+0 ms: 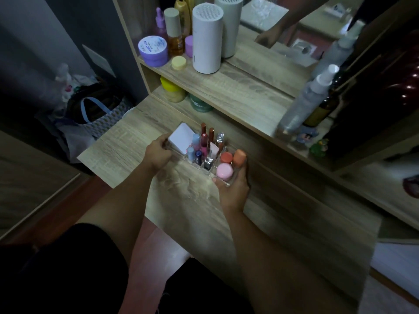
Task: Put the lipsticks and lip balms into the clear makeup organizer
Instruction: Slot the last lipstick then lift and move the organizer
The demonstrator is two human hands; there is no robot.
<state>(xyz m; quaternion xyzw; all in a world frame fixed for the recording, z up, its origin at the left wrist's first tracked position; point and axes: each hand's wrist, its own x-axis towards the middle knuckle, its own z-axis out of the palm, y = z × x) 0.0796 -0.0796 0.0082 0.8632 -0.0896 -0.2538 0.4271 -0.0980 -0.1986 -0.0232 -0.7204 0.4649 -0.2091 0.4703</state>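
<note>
While the room around it is dim, a pale wood-grain bench point(283, 234) runs from lower right to upper left, with a raised shelf point(238, 87) and a mirror point(294, 41) behind it. At far left, on the floor, sits a patterned tote bag point(102, 118). On the shelf stand a purple jar point(153, 51), an amber bottle point(174, 32), a small yellow pot point(179, 62) and a tall white cylinder point(207, 39); two spray bottles point(303, 103) stand farther right.

A person's left hand point(158, 155) curls its fingers over the left end of the clear makeup organizer point(223, 182), which rests on the bench in mid-frame. Its long axis runs from upper left to lower right. A white compact point(180, 141) leans in the left section. About eight slim lipsticks point(204, 138) and tubes stand upright in the middle cells, caps up; blur prevents an exact count. Two round lip balms, one red point(226, 157) and one pink point(224, 171), sit in the right section. The right hand point(232, 189) grips the organizer's right end, thumb on the near edge, fingers around the side, beside an orange cap point(239, 157)
</note>
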